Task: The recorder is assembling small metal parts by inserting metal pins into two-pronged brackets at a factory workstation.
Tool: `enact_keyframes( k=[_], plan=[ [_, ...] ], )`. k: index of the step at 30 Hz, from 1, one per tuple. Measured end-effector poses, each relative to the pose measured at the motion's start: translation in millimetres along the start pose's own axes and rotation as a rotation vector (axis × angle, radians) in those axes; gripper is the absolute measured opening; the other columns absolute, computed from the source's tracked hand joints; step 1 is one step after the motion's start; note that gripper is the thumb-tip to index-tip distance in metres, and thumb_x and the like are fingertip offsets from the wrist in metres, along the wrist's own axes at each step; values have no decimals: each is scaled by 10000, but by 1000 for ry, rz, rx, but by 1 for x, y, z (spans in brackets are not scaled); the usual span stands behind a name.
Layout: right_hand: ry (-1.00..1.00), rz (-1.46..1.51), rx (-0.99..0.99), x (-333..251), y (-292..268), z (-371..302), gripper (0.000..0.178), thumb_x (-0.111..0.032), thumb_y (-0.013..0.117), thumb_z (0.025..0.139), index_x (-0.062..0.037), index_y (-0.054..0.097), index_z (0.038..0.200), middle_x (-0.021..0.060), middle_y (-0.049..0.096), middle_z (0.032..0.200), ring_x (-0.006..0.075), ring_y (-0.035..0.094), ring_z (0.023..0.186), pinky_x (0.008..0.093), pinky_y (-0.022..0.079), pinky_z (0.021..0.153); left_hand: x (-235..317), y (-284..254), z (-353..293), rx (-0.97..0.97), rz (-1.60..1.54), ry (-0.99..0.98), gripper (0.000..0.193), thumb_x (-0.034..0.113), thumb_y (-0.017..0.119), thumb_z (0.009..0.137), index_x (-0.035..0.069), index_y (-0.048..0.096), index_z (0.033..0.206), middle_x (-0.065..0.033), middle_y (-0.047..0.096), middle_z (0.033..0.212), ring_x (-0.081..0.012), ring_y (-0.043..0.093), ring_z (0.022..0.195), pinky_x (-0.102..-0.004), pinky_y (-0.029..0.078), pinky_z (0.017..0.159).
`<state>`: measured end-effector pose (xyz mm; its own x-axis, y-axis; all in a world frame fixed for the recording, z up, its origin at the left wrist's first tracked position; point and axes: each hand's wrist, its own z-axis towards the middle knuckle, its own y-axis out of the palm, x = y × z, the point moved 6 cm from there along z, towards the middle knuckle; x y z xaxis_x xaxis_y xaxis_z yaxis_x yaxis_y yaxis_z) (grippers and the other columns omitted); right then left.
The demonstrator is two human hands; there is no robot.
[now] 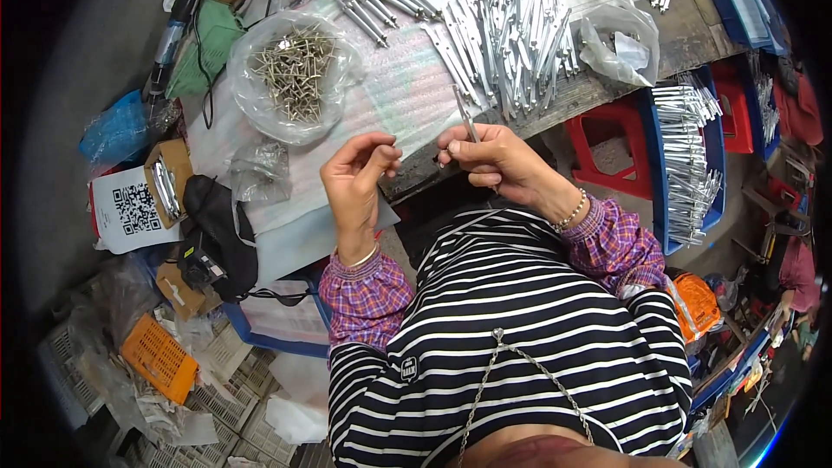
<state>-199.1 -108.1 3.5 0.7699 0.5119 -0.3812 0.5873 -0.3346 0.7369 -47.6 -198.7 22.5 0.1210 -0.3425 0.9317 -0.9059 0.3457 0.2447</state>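
My right hand [503, 160] is closed around a slim silver metal strip [465, 114], which points up and away from me between thumb and fingers. A short gap to its left, my left hand [357, 175] has its thumb and fingertips drawn together in a pinch; what they hold, if anything, is too small to make out. Both hands hover over the table's near edge. Beyond the right hand lies a heap of similar silver metal strips [511, 35]. Past the left hand, a clear plastic bag [247, 91] lies opened around a pile of small brass-coloured pins [295, 72].
Foam sheeting [403, 78] covers the table. Another clear bag [620, 35] lies at the right, near a red stool [611, 152] and a blue crate [717, 173] of metal strips. A black bag [217, 230] and an orange basket [159, 359] are at the left.
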Motion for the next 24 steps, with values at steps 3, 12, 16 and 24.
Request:
enact_keyframes(
  k=[3,12,16,24],
  plan=[
    [-15,7,-5,-1,-2,-1,129,-77,564,870,-15,574,983,59,601,883,-18,309,463,126,252,382,-3,9,0,-22,28,-35,149,49,647,814,-36,618,933,-91,632,768,-125,577,636,-208,431,569],
    [-35,-31,1,0,-4,-1,109,-66,575,864,-17,588,961,50,608,887,-18,339,490,126,251,389,-6,23,-4,-106,33,-90,163,-14,653,776,-52,625,933,-104,652,811,-132,607,688,-218,466,607],
    [-35,-32,6,0,-3,0,119,-67,588,857,-15,591,964,48,610,878,-16,363,504,127,250,392,-7,25,-5,-103,87,-96,149,2,653,788,-49,638,927,-107,653,816,-136,610,698,-224,477,623],
    [-74,-99,60,-1,-4,0,138,-63,598,848,-14,588,977,56,617,897,-11,391,523,132,251,396,-4,19,0,-113,173,164,117,15,653,801,-30,665,907,-100,657,817,-120,611,724,-216,487,634]
  ],
)
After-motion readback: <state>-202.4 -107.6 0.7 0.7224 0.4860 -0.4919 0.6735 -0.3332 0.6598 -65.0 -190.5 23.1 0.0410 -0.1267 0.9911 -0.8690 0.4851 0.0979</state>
